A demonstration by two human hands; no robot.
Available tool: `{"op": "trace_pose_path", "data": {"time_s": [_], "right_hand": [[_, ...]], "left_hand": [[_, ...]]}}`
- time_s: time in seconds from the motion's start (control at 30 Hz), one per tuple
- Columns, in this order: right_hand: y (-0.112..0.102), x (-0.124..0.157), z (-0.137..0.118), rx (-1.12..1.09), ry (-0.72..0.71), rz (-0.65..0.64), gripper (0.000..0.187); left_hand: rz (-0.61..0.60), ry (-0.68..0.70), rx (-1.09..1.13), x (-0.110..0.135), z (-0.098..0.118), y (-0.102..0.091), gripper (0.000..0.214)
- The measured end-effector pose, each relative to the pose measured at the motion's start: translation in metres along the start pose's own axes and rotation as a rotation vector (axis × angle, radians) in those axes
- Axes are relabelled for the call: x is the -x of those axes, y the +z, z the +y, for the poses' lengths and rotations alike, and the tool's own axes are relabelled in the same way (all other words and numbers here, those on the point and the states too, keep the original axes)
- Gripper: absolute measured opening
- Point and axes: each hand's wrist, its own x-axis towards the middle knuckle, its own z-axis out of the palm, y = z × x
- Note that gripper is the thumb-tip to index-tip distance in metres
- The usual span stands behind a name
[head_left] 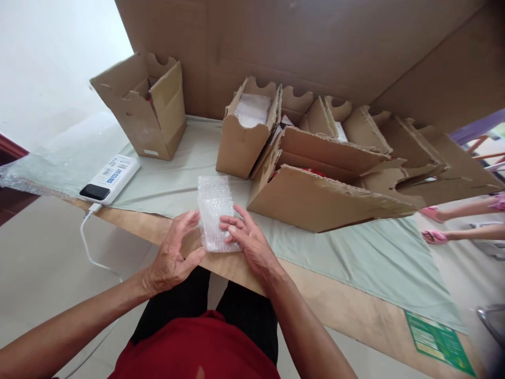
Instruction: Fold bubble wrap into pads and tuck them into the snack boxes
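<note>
A small packet wrapped in clear bubble wrap point(215, 208) lies on the near edge of the table point(339, 305), partly on a pale green sheet point(374, 258). My left hand point(173, 255) curls against the packet's left lower side, thumb and fingers touching it. My right hand point(248, 237) lies over its lower right corner with fingers stretched flat, pressing it down.
An open cardboard box point(144, 108) stands at the back left, another holding white wrap point(244, 131) in the middle, and several flattened or open boxes point(335, 184) to the right. A white power bank point(112, 179) with a cable lies left. Another person's feet in pink sandals point(434, 225) show far right.
</note>
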Motion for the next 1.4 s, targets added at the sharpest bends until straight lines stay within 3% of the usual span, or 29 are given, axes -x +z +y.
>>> {"op": "trace_pose_path", "data": {"time_s": [0.1,0.23,0.37,0.47,0.57,0.87,1.07,1.17,1.4], "right_hand": [[0.0,-0.005,0.009,0.025,0.015,0.016,0.082],[-0.002,0.011,0.005,0.134,-0.058,0.025,0.053],[-0.008,0.026,-0.004,0.51,-0.231,0.089,0.027],[-0.017,0.027,-0.004,0.753,-0.306,0.193,0.029],[-0.023,0.023,0.001,0.894,-0.351,0.217,0.032],[-0.02,0.035,0.021,1.012,-0.529,0.185,0.035],[-0.021,0.038,0.028,1.098,-0.587,0.161,0.038],[-0.021,0.038,0.03,1.175,-0.572,0.133,0.042],[-0.021,0.039,0.029,1.242,-0.599,0.09,0.044]], "left_hand": [[0.025,0.143,-0.198,-0.001,-0.002,-0.001,0.051],[-0.039,0.224,-0.276,-0.005,-0.004,0.0,0.036],[-0.017,0.149,-0.253,-0.006,-0.003,0.001,0.047],[0.029,0.052,-0.255,-0.004,-0.001,-0.002,0.057],[0.024,0.0,-0.269,-0.005,0.003,-0.005,0.056],[0.015,0.067,-0.146,-0.018,0.014,0.015,0.024],[-0.011,-0.139,-0.084,-0.016,0.009,0.021,0.03],[0.007,-0.081,-0.159,-0.016,0.01,0.021,0.029],[0.072,0.213,-0.447,-0.008,0.011,0.017,0.022]]}}
